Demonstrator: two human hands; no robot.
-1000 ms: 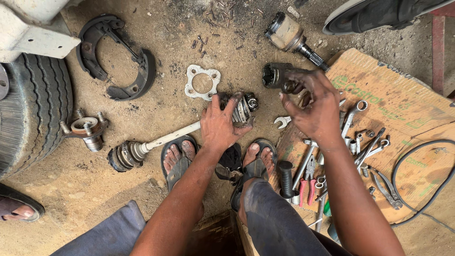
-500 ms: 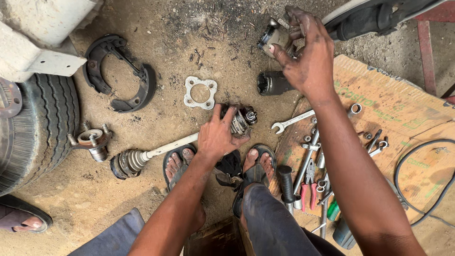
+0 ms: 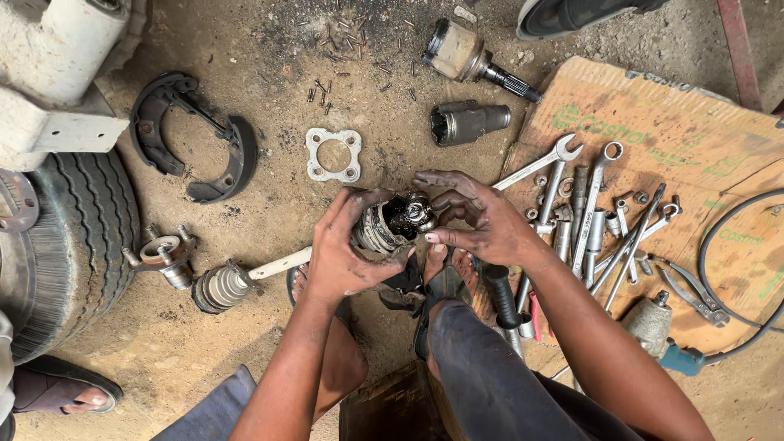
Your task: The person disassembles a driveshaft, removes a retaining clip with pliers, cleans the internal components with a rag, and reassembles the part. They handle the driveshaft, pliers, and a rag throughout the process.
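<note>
Both hands meet over the greasy joint [image 3: 398, 222] at the end of the axle shaft [image 3: 278, 265], which lies on the dirt floor [image 3: 269, 343] near its middle, just above the person's sandalled feet. The left hand [image 3: 347, 257] wraps around the ribbed metal body of the joint, fingers closed on it. The right hand [image 3: 474, 216] curls over the blackened open end, fingertips pressed on its rim; whether it pinches a small part there I cannot tell.

The shaft runs left from the joint to a rubber boot [image 3: 219, 286], beside a wheel hub [image 3: 162, 255] that sits close to the tyre [image 3: 69, 253] at the floor's left edge.

As for progress, the joint looks opened up and still apart: its inside is exposed and slick with grease, a dark cylindrical housing [image 3: 467, 122] lies well apart toward the top of the floor, and another stubby shaft piece [image 3: 469, 53] lies beyond it. A square flange plate [image 3: 333, 154] and brake shoes [image 3: 192, 135] lie loose too (nothing refitted yet, by the look of it). Spanners [image 3: 592, 208] lie spread on the cardboard sheet [image 3: 702, 147] at the right.
</note>
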